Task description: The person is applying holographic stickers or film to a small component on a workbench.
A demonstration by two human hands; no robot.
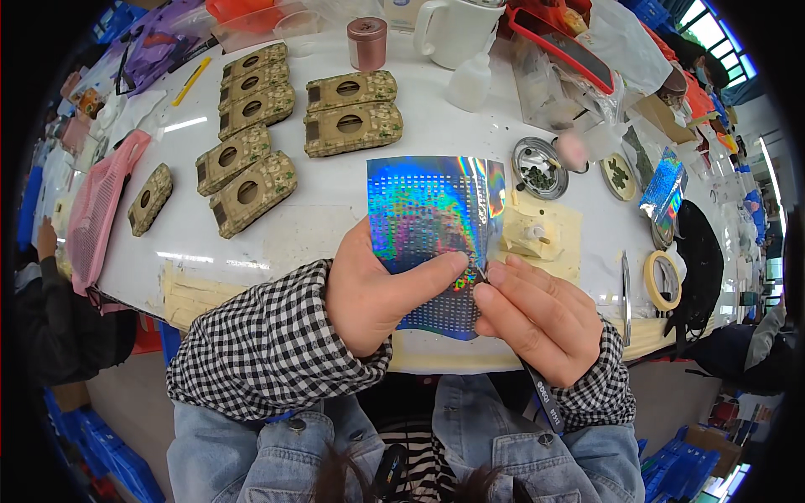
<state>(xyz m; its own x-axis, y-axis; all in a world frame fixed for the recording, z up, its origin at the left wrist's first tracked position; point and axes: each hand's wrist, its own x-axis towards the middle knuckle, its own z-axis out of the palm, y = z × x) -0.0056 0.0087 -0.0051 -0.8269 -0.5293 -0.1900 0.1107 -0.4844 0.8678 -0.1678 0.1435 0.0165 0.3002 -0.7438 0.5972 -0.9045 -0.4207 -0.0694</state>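
Observation:
My left hand (377, 293) grips a shiny holographic sticker sheet (419, 201) covered with rows of tiny pieces, its thumb lying across the front. In my right hand (541, 318) is a pair of black tweezers (545, 401), pinched between thumb and fingers. Their tip meets the sheet's right side, close to my left thumb; whether a sticker is caught in it is too small to tell. Beyond the sheet stand several camouflage-patterned shells like toy tank hulls (354, 127), each with a round opening. One hull (151, 199) lies apart at the left.
Right of the sheet are a round metal dish (539, 168) of small dark green parts, a pale fixture (534, 237), silver tweezers (626, 298) and a tape roll (662, 280). A pink basket (105, 214) stands left. A mug (457, 33), pink tin (366, 44) and phone (562, 50) lie far off.

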